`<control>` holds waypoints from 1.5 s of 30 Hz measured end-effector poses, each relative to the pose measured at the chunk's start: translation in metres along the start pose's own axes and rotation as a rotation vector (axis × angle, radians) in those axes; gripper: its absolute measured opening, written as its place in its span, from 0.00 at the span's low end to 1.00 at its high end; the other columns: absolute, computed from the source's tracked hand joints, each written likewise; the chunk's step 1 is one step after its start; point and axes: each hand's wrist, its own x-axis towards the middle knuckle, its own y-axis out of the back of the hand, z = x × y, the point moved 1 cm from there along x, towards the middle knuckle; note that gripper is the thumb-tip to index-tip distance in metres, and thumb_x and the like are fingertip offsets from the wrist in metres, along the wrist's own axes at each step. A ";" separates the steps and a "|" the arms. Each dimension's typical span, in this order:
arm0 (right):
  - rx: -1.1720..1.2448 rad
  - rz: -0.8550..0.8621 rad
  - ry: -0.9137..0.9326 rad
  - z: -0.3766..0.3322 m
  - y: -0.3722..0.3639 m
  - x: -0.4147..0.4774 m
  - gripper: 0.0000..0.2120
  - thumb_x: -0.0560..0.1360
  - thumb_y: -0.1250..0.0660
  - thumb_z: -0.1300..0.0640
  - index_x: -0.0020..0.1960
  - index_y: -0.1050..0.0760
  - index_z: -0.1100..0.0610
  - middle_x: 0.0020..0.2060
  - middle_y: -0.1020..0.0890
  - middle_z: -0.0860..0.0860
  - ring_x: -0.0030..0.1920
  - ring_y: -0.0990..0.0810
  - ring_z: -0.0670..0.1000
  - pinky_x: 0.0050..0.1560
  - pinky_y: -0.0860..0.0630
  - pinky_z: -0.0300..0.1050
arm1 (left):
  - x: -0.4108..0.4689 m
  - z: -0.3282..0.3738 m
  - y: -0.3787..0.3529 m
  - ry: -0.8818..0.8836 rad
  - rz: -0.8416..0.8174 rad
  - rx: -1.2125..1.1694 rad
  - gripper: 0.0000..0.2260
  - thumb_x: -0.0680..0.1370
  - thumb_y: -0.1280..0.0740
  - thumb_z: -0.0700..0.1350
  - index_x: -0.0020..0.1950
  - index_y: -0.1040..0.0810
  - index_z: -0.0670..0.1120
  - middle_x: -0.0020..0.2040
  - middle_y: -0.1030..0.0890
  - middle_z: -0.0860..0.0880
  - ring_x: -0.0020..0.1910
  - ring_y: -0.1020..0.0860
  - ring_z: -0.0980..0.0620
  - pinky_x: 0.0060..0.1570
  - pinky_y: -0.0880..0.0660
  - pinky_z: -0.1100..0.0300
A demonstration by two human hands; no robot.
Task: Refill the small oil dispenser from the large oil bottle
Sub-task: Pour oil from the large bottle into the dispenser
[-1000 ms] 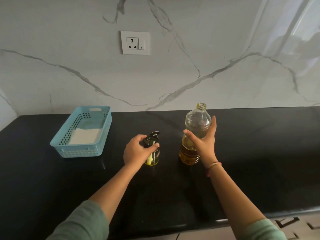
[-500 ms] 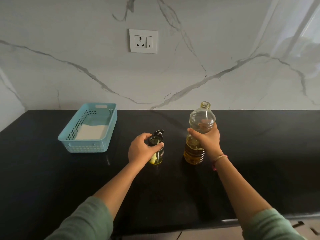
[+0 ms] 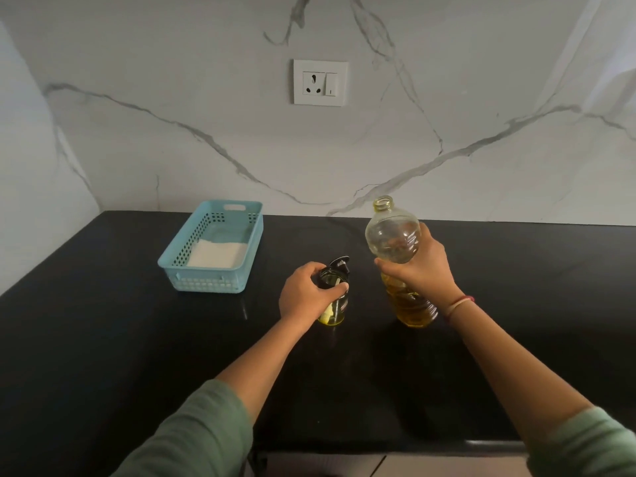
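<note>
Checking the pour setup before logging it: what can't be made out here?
Head view:
- small oil dispenser: oil level, hidden by the left hand.
- large oil bottle: middle, covered by the right hand.
- blue basket: white contents too indistinct to identify.

A light blue perforated basket [image 3: 210, 247] sits at the back left of the black tabletop [image 3: 103, 339], holding what looks like a folded white cloth [image 3: 217, 254]. A white wall socket [image 3: 320, 82] is mounted on the marble backsplash [image 3: 481, 98].

yellow oil [image 3: 414, 310], blue basket [image 3: 206, 283], black counter [image 3: 103, 339]
</note>
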 end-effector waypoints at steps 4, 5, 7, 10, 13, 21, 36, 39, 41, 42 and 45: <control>-0.129 -0.047 0.077 -0.012 -0.001 0.002 0.32 0.62 0.22 0.48 0.61 0.31 0.56 0.46 0.22 0.45 0.46 0.22 0.47 0.46 0.24 0.41 | -0.002 -0.006 0.007 0.000 0.007 -0.002 0.21 0.65 0.25 0.61 0.55 0.23 0.56 0.49 0.21 0.59 0.49 0.21 0.58 0.47 0.22 0.56; -0.167 -0.066 0.098 -0.014 -0.001 0.003 0.33 0.62 0.22 0.48 0.61 0.32 0.56 0.46 0.22 0.45 0.45 0.23 0.47 0.45 0.23 0.42 | -0.002 -0.007 0.008 0.001 0.005 -0.002 0.22 0.65 0.25 0.61 0.55 0.23 0.56 0.50 0.20 0.58 0.49 0.21 0.57 0.48 0.21 0.56; -0.253 -0.110 0.148 -0.017 -0.004 0.003 0.34 0.62 0.23 0.47 0.62 0.32 0.55 0.45 0.21 0.46 0.43 0.22 0.47 0.43 0.22 0.44 | -0.001 -0.011 0.012 0.004 0.011 -0.003 0.22 0.65 0.25 0.62 0.55 0.23 0.56 0.51 0.20 0.58 0.50 0.21 0.56 0.49 0.21 0.54; -0.361 -0.187 0.196 -0.016 -0.008 0.003 0.33 0.62 0.25 0.45 0.62 0.33 0.53 0.44 0.22 0.46 0.42 0.22 0.48 0.40 0.23 0.42 | -0.002 -0.014 0.017 0.000 0.016 -0.001 0.23 0.65 0.25 0.62 0.57 0.23 0.56 0.52 0.20 0.57 0.51 0.21 0.56 0.49 0.22 0.55; -0.458 -0.259 0.219 -0.010 -0.012 0.001 0.34 0.62 0.27 0.42 0.62 0.35 0.53 0.45 0.22 0.48 0.43 0.22 0.50 0.41 0.22 0.47 | -0.002 -0.015 0.019 0.003 0.004 -0.001 0.23 0.66 0.25 0.61 0.57 0.23 0.56 0.51 0.20 0.58 0.51 0.22 0.57 0.49 0.23 0.57; -0.597 -0.329 0.245 -0.005 -0.025 -0.004 0.37 0.63 0.27 0.42 0.66 0.37 0.53 0.49 0.21 0.52 0.46 0.22 0.52 0.44 0.23 0.45 | -0.001 -0.015 0.021 0.008 0.006 0.008 0.23 0.65 0.24 0.61 0.56 0.23 0.55 0.49 0.21 0.59 0.50 0.22 0.58 0.46 0.24 0.59; -0.780 -0.281 0.430 -0.002 -0.029 0.003 0.38 0.64 0.29 0.43 0.68 0.39 0.54 0.51 0.20 0.53 0.50 0.22 0.56 0.48 0.24 0.47 | -0.003 -0.021 0.021 -0.010 0.022 -0.028 0.22 0.66 0.24 0.60 0.56 0.23 0.56 0.49 0.21 0.59 0.50 0.22 0.58 0.47 0.24 0.61; -0.800 -0.283 0.468 -0.001 -0.028 0.003 0.37 0.64 0.28 0.42 0.68 0.38 0.54 0.50 0.19 0.53 0.49 0.21 0.55 0.47 0.24 0.47 | -0.003 -0.023 0.020 -0.013 0.024 -0.045 0.23 0.66 0.24 0.60 0.58 0.23 0.55 0.50 0.21 0.59 0.51 0.22 0.58 0.49 0.23 0.59; -0.820 -0.282 0.493 0.000 -0.028 0.002 0.37 0.65 0.28 0.41 0.67 0.38 0.54 0.49 0.19 0.53 0.48 0.20 0.55 0.47 0.24 0.47 | -0.003 -0.024 0.019 -0.011 0.021 -0.058 0.25 0.66 0.24 0.61 0.59 0.23 0.55 0.51 0.20 0.58 0.51 0.21 0.57 0.51 0.22 0.56; -0.828 -0.281 0.500 0.000 -0.028 0.002 0.37 0.65 0.28 0.41 0.67 0.37 0.55 0.49 0.19 0.53 0.47 0.20 0.55 0.47 0.24 0.47 | -0.003 -0.025 0.019 -0.010 0.020 -0.062 0.26 0.65 0.25 0.62 0.60 0.23 0.55 0.52 0.19 0.57 0.51 0.21 0.57 0.51 0.21 0.55; -0.839 -0.281 0.490 -0.001 -0.027 0.003 0.37 0.64 0.27 0.43 0.68 0.37 0.55 0.48 0.19 0.53 0.47 0.20 0.55 0.47 0.24 0.47 | -0.003 -0.026 0.019 -0.011 0.020 -0.063 0.28 0.65 0.25 0.63 0.61 0.23 0.55 0.53 0.19 0.56 0.51 0.20 0.56 0.51 0.21 0.54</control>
